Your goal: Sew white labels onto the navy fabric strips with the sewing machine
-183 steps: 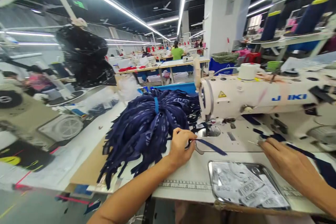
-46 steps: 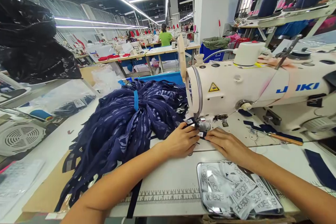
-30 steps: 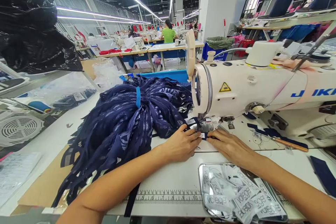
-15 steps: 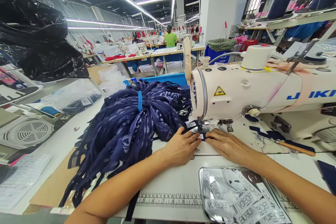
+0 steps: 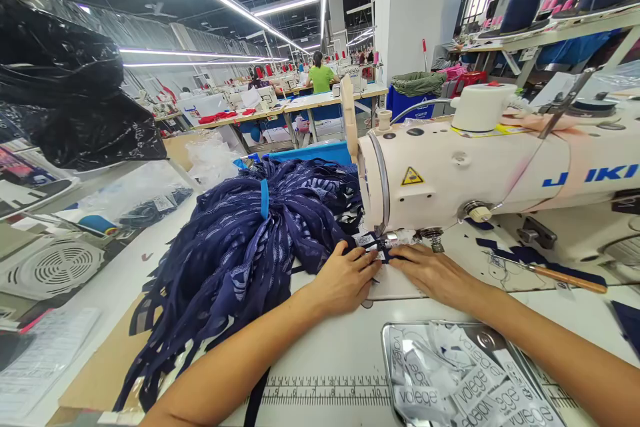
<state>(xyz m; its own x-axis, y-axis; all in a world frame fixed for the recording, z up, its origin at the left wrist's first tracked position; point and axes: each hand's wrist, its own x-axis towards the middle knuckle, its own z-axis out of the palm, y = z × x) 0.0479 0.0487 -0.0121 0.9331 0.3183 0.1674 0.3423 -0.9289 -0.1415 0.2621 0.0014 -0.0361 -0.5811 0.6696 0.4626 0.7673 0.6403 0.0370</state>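
Fingers (image 5: 369, 267) of the left hand (image 5: 345, 280) and of the right hand (image 5: 443, 275) rest extended, slightly bent, on a narrow navy fabric strip (image 5: 385, 256) beneath the cream metal sewing machine (image 5: 425, 177), at the frame's centre; I cannot tell whether they pinch it. One shaggy, partly sheer navy fabric bundle (image 5: 245, 240), cinched by a blue band (image 5: 265, 199), crowds the centre-left. Smooth white surface (image 5: 325, 350) gives room between the forearms, above a shiny round-cornered metal tray (image 5: 493, 340), lower right. Both forearms slant inward from the bottom, palms down
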